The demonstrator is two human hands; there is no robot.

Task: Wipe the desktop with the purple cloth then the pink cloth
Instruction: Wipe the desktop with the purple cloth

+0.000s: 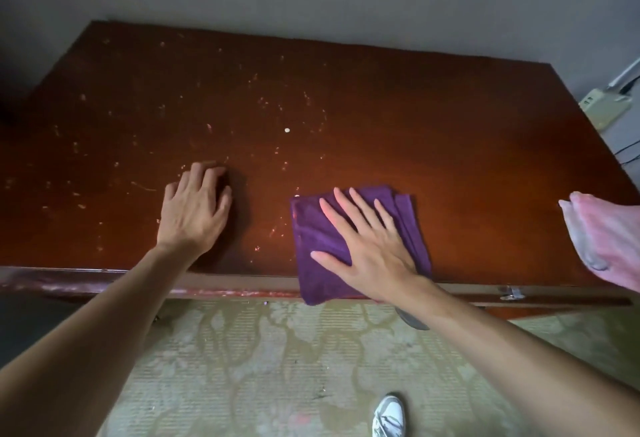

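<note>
Folded purple cloth [356,246] pressed flat under right hand [367,246] at near edge of dark red-brown wooden desktop [346,97].

Cloth's long axis runs near-to-far, tilted slightly; near end overhangs desk front edge. Rt fingers are spread straight on top, palm down, nothing gripped. Left hand [194,208] is rested on bare wood well left of cloth, fingers loosely bent, holding nothing. Crumpled pink cloth [602,239] is laid at rt edge, apart from purple one. Pale specks and a small white dot [286,130] are scattered over surface. No containers seen.
</note>
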